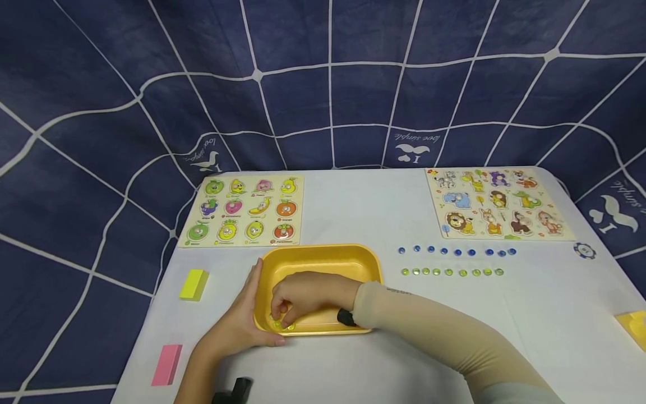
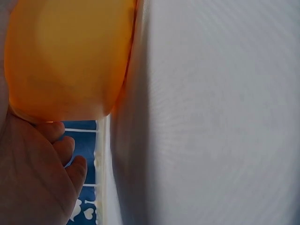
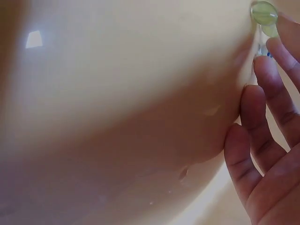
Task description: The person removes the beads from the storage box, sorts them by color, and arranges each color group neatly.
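A yellow plastic tray (image 1: 323, 251) stands at the middle of the table. My left hand (image 1: 234, 325) rests against its left end, fingers extended along the side and thumb along the front. In the left wrist view the hand (image 2: 37, 173) lies beside the tray's orange-looking wall (image 2: 70, 61). Reaching inside the tray, my right hand (image 1: 305, 294) bends down at the front left corner, over several yellow-green glass beads (image 1: 290, 326). In the right wrist view, a glass bead (image 3: 264, 13) shows right at the thumb tip; thumb and index finger pinch another bead (image 3: 269, 31).
Right of the tray lie a row of blue beads (image 1: 444, 251) and a row of yellow-green beads (image 1: 449, 272). Behind are a fruit puzzle board (image 1: 247, 210) and an animal puzzle board (image 1: 497, 202). Yellow (image 1: 194, 285) and pink (image 1: 166, 365) blocks lie left; a poker chip (image 1: 585, 251) sits right.
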`<state>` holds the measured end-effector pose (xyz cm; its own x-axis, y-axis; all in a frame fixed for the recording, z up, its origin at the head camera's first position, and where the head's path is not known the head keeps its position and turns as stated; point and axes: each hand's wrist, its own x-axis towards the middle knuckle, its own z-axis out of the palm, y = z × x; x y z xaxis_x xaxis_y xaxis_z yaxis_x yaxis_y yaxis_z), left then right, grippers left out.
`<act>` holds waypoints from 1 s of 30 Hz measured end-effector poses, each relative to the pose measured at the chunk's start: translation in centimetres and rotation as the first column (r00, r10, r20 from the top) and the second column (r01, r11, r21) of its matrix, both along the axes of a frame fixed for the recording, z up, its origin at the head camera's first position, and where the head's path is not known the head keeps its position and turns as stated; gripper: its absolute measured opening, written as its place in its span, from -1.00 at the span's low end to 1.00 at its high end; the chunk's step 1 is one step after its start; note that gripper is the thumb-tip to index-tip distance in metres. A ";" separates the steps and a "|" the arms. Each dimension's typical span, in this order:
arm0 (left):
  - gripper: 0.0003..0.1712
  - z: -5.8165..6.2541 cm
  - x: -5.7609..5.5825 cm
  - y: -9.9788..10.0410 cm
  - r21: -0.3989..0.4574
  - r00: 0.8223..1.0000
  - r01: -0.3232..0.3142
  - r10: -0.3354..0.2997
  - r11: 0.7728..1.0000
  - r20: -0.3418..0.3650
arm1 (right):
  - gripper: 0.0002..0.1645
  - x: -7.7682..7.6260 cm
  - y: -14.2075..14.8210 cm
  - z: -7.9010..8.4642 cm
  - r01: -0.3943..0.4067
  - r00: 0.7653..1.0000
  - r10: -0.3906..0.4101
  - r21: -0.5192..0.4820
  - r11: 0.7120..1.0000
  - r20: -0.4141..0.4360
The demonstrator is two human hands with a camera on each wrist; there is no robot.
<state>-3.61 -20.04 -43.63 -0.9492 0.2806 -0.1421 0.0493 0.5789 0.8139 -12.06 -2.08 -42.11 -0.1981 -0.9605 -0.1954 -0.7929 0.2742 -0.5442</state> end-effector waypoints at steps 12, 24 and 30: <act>0.70 -0.1 0.0 -0.1 0.025 1.000 0.004 -0.003 1.000 -0.008 | -0.85 0.5 -0.6 0.0 -0.014 1.000 0.014 -0.004 1.000 0.006; 0.70 0.0 0.0 -0.1 0.015 1.000 0.012 -0.012 1.000 -0.015 | -0.90 0.8 -1.0 -0.4 0.056 0.997 -0.055 -0.020 0.998 0.053; 0.70 -0.1 0.0 -0.1 0.024 1.000 0.015 -0.014 1.000 -0.016 | -0.91 0.6 -0.8 -0.1 0.046 0.999 -0.046 -0.014 0.999 0.009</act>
